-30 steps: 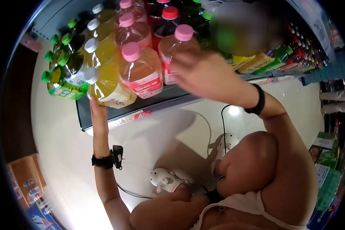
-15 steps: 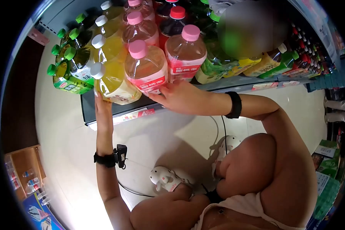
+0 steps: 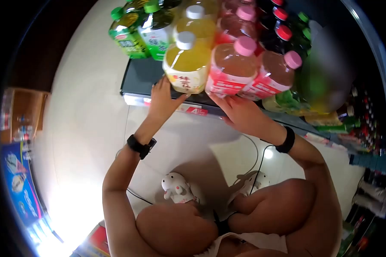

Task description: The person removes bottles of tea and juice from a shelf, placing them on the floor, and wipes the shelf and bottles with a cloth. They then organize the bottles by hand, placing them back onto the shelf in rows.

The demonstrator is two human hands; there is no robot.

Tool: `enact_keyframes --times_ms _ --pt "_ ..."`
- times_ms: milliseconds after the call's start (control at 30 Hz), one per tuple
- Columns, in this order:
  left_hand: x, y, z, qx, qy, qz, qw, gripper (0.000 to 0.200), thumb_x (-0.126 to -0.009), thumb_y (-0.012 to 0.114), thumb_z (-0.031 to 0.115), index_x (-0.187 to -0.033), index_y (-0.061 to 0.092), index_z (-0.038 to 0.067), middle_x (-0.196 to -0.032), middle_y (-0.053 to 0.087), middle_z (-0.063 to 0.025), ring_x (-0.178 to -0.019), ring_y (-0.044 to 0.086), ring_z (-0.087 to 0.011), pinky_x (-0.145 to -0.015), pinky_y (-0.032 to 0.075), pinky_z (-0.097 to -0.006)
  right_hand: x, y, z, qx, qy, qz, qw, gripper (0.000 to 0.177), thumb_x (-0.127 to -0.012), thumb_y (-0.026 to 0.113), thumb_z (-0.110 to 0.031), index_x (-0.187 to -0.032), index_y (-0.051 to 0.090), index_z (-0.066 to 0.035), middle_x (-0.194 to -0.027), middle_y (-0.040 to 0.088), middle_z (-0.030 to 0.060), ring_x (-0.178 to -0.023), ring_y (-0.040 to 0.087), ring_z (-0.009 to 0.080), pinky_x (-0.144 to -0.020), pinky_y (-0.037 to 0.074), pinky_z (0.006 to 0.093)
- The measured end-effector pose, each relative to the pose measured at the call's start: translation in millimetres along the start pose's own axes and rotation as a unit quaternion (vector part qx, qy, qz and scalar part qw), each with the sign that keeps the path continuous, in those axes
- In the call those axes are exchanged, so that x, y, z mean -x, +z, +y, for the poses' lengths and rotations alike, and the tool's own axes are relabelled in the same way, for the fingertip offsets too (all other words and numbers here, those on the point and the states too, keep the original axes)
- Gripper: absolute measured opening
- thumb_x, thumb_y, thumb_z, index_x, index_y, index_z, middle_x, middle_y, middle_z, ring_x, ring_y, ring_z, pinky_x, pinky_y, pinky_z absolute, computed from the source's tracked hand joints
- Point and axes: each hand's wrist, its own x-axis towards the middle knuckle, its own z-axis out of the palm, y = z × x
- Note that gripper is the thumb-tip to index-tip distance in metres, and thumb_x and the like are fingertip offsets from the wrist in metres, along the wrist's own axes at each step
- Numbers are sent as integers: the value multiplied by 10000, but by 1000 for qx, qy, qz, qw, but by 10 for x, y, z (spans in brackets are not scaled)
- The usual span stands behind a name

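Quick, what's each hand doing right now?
Left hand: open, thumb and fingers spread at the yellow bottle's base.
Right hand: fingertips at the front pink bottle's base; whether it grips can't be told.

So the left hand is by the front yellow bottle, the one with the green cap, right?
Not quite: the head view shows a white cap on the front yellow bottle, not a green one. The left hand is indeed by it.

Gleams with pale glossy tile floor (image 3: 85, 128), flares white at lower left; shows open tan wooden cabinet (image 3: 23, 100) beside dark brown panel (image 3: 34, 51).
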Motion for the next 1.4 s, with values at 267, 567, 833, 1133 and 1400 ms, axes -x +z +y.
enact_keyframes --times_ms 267,567,833,1133,1400 --pt "-102 -212 259 -15 -18 -7 1000 799 -683 730 359 -1285 334 13 -1295 413 -168 -1235 366 -316 -1042 188 -560 -111 -30 -52 0 -22 2 1000 684 -737 624 -153 -1337 321 -29 -975 537 152 -879 564 266 -707 491 341" --pt "-310 -226 55 -109 39 -29 993 885 -633 740 472 -1300 354 37 -1301 431 -165 -1227 389 -296 -1048 181 -553 -132 -31 -32 -58 -7 14 998 613 -762 590 -110 -1324 350 -62 -1022 528 132 -915 557 260 -769 476 339" --pt "-351 -347 40 -114 112 -2 987 724 -614 759 427 -1162 506 26 -1150 557 -149 -1142 472 -283 -1020 278 -462 -125 47 39 -75 -70 20 995 545 -770 598 -109 -1276 401 -62 -1093 485 135 -927 549 262 -795 471 341" --pt "-353 -504 214 -170 116 -13 978 562 -654 725 412 -1026 573 19 -991 606 -117 -987 544 -270 -872 393 -372 -122 -225 -13 -113 -33 11 993 343 -755 601 -68 -1095 553 -70 -1073 540 88 -998 535 263 -843 455 353" --pt "-221 -445 194 -91 93 14 991 524 -698 715 346 -1057 548 3 -1009 588 -150 -1019 521 -302 -861 421 -410 -167 -126 32 -122 -76 28 989 224 -776 568 -66 -997 567 -28 -1004 554 82 -935 555 245 -788 470 334"
